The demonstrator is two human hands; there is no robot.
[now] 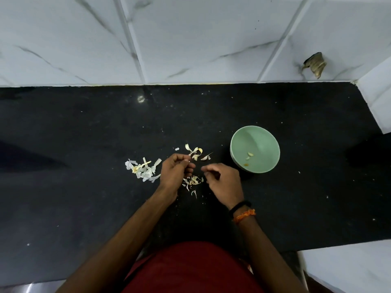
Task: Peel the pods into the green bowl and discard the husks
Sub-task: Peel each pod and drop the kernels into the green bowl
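Note:
A pale green bowl point(255, 149) stands on the black counter point(84, 187) at the right, with a few peeled pieces lying in its bottom. My left hand point(174, 174) is just left of centre, its fingers curled round a small pale pod point(187, 160) that shows only at the fingertips. A short gap to the right is my right hand point(224, 182), its fingers curled and thumb meeting forefinger, with nothing visible between them. Loose husks point(193, 181) lie on the counter between and under the two hands.
A bigger heap of white husks point(142, 169) lies left of my left hand. More husks and pods point(197, 153) sit just beyond the hands, toward the bowl. A white tiled wall point(190, 39) closes the back, and a white ledge point(378, 98) juts in at the right.

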